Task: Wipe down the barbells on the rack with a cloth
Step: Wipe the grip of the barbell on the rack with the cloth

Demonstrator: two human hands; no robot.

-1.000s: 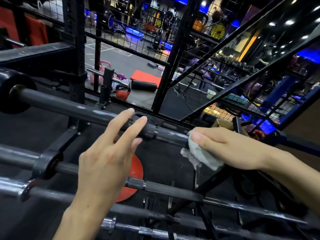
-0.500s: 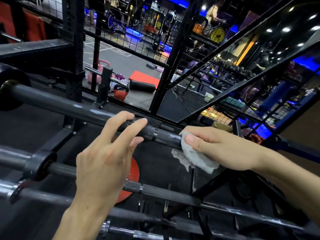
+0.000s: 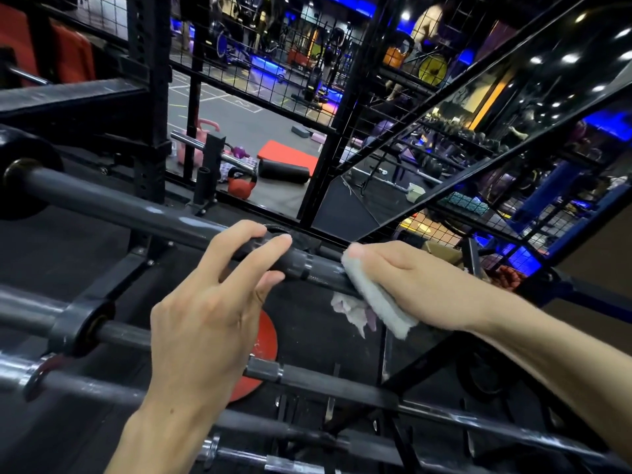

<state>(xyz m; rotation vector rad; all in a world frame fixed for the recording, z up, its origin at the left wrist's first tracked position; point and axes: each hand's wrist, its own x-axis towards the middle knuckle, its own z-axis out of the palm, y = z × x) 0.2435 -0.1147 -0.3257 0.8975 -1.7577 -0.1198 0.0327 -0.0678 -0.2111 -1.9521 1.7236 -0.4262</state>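
A dark grey barbell (image 3: pixel 136 210) lies across the rack from upper left to centre right. My left hand (image 3: pixel 208 313) rests on it near its collar, fingers extended over the top and thumb underneath. Just right of the collar my right hand (image 3: pixel 410 282) wraps a pale grey cloth (image 3: pixel 372 299) around the bar; a loose end of the cloth hangs below. Two more barbells (image 3: pixel 328 381) lie lower on the rack, partly hidden by my left forearm.
A black rack frame (image 3: pixel 150 97) and wire mesh panels (image 3: pixel 273 46) stand behind the bars. A red weight plate (image 3: pixel 266 340) sits below. Kettlebells (image 3: pixel 241 184), a red mat (image 3: pixel 290 155) and a foam roller lie on the gym floor beyond.
My right hand has slid the cloth along the bar to the left, closer to the collar and my left hand. My left hand stays on the bar.
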